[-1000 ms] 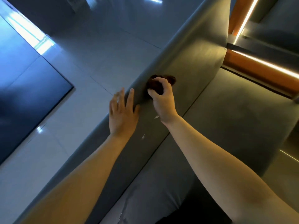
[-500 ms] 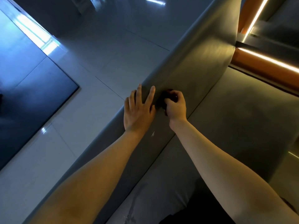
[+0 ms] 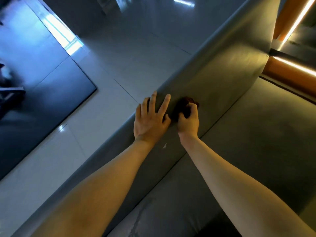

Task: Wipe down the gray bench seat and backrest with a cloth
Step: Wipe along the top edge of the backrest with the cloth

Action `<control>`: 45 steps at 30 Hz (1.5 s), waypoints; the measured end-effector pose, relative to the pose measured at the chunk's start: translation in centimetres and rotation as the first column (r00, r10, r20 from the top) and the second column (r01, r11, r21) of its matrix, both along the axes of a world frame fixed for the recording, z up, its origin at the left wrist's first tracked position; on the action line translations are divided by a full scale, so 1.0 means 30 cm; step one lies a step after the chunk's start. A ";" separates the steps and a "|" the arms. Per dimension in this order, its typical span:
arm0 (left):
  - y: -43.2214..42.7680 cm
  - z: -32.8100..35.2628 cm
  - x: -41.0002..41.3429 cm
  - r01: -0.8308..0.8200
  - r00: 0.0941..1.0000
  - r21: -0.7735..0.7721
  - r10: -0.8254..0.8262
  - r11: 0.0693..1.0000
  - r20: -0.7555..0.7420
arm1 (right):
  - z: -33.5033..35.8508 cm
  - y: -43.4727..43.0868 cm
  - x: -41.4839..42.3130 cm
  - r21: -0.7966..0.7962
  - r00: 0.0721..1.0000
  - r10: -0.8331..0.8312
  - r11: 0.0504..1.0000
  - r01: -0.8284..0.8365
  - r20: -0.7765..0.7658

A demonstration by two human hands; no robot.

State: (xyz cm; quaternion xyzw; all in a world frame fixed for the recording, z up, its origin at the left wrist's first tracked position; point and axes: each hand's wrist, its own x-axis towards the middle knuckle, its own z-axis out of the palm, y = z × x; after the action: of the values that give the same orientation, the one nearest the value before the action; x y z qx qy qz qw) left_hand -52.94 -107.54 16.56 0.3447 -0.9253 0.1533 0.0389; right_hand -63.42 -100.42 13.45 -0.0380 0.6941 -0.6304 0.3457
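Glossy gray floor tiles (image 3: 119, 57), perhaps a dark mat (image 3: 42, 103), glowing light strip (image 3: 294, 64).

Prob. a lobby: glossy tile floor (image 3: 119, 48), padded bench (image 3: 230, 65), LED strips (image 3: 294, 64).

— How is the light falling here?
— Dimly overall. Cool white light is glaring off the glossy floor tiles (image 3: 63, 36) at upper left, and warm LED strips (image 3: 290, 63) are glowing orange at upper right.
— And the sharpness?
— The wide lens is bending lines near the edges. The gray backrest (image 3: 222, 65) is catching a soft sheen; the dark cloth (image 3: 184, 105) is sinking into shadow.
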 end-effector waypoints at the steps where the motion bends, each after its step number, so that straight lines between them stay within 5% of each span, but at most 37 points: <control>1: 0.000 -0.002 0.000 0.002 1.000 -0.007 -0.002 1.000 0.005 | -0.002 0.003 -0.004 0.015 0.998 -0.011 1.000 0.011 0.054; 9: 0.009 0.012 -0.008 -0.046 0.998 0.002 0.046 0.999 0.050 | 0.086 0.018 -0.049 -0.080 0.964 0.007 0.997 0.015 0.266; 13: 0.017 0.025 -0.013 -0.049 0.999 0.036 0.048 0.998 0.017 | 0.159 0.003 -0.061 -0.267 0.998 0.067 0.962 -0.059 0.020; 20: 0.000 0.004 0.010 0.094 0.989 -0.063 -0.086 0.994 0.116 | -0.027 0.012 -0.017 -0.152 0.961 0.050 0.984 -0.094 -0.270; 31: 0.003 -0.039 0.043 0.455 0.868 -0.189 -0.387 0.870 0.310 | -0.313 0.084 0.060 0.019 0.980 -0.164 0.987 0.162 0.116; 36: 0.071 -0.087 0.065 0.376 0.885 -0.138 -0.311 0.916 0.347 | -0.399 0.178 0.126 0.142 0.933 -0.165 0.982 0.125 0.321; 39: 0.116 -0.177 0.131 0.342 0.871 -0.112 -0.270 0.933 0.411 | -0.340 0.188 0.139 0.001 0.916 -0.185 0.980 0.198 0.356; 42: 0.118 -0.204 0.155 0.315 0.898 -0.125 -0.252 0.941 0.362 | -0.256 0.142 0.109 -0.211 0.970 -0.119 0.964 0.164 0.211; 45: 0.111 -0.215 0.162 0.354 0.884 -0.154 -0.277 0.923 0.376 | -0.222 0.058 0.103 -0.189 0.990 -0.074 0.981 0.050 -0.122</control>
State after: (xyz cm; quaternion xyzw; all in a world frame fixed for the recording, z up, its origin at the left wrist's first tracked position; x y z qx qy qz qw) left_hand -48.09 -104.21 10.11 0.1499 -0.9388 0.3036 -0.0627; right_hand -60.32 -98.69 6.78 -0.0889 0.6540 -0.6988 0.2756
